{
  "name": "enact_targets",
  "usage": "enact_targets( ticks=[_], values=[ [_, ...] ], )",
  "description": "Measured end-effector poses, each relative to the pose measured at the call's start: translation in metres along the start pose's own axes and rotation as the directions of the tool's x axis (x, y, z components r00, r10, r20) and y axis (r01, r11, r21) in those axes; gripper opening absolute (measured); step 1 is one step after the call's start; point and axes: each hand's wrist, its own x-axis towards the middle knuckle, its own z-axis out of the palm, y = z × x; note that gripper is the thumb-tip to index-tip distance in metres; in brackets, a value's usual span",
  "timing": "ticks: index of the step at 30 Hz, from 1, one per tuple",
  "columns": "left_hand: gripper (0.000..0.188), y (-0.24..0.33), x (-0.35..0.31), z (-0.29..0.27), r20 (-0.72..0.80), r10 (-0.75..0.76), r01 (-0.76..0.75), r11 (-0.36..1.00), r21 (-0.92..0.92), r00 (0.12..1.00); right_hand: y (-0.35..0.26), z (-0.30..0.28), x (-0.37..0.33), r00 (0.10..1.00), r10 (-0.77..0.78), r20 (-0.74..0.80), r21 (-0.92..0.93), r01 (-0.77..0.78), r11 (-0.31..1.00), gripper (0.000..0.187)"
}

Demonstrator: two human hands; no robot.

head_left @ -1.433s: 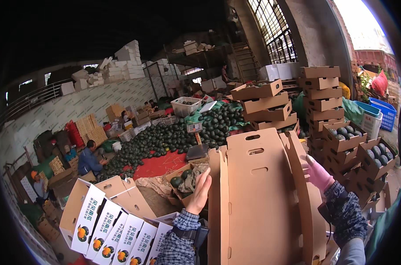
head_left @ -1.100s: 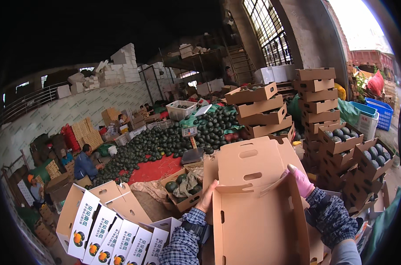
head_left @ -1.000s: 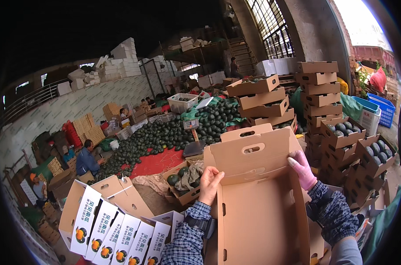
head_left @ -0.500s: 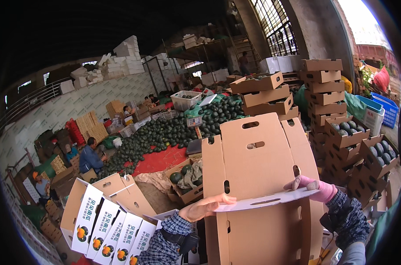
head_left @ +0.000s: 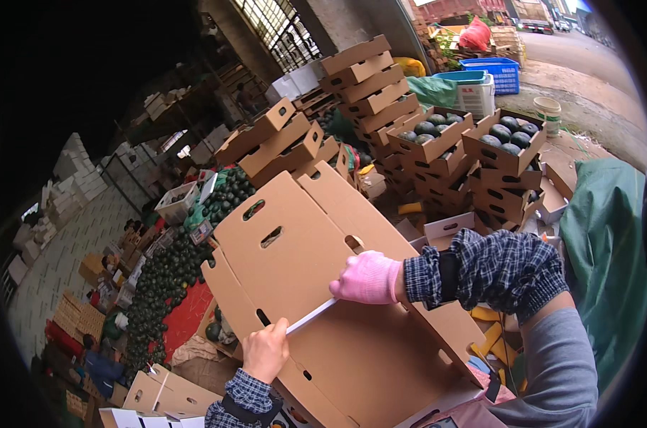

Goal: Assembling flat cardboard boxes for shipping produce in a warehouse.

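A large brown cardboard box (head_left: 295,239), partly folded, leans in front of me with its long panel spread away from me and oval hand holes cut in it. A white-faced flap (head_left: 311,315) crosses it and shows almost edge-on. My bare left hand (head_left: 265,351) is closed on the flap's left end. At the other end my right hand (head_left: 368,278), in a pink glove, grips the same flap with curled fingers. Below the flap lies the box's brown inner floor (head_left: 380,360). Both forearms wear dark checked sleeves.
Stacked brown cartons (head_left: 370,85) stand beyond, and open cartons of dark green round fruit (head_left: 505,135) sit at right. A green tarp (head_left: 608,264) hangs at the right edge. Loose dark green fruit (head_left: 159,274) lies at left, near a person in blue (head_left: 99,367).
My view has swung right and tilted. The flap, earlier showing its white face, is now nearly edge-on. My left fingers, earlier stretched out under it, have closed on it; the gloved hand has curled tighter.
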Motion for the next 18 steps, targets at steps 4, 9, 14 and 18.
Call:
enact_targets(
  ticks=[4,9,14,18],
  values=[
    [0.016,0.004,0.000,0.009,-0.078,-0.071,0.066,0.996,-0.063,0.994,0.008,0.027,-0.031,0.920,0.069,-0.386,0.180,0.002,0.984,0.025],
    [0.027,-0.031,-0.044,0.019,-0.068,-0.370,0.181,0.597,-0.781,0.927,-0.047,0.066,-0.180,0.808,0.579,0.110,0.728,-0.462,0.506,0.048],
    [0.103,0.034,-0.127,0.070,-0.032,-0.621,0.439,0.588,-0.679,0.783,-0.081,0.070,-0.269,0.446,0.893,-0.063,0.812,-0.497,0.305,0.035],
    [0.100,0.084,-0.141,0.078,-0.224,-0.634,0.434,0.705,-0.560,0.740,0.036,0.068,-0.358,0.092,0.963,-0.253,0.870,-0.414,0.268,0.026]
  ],
)
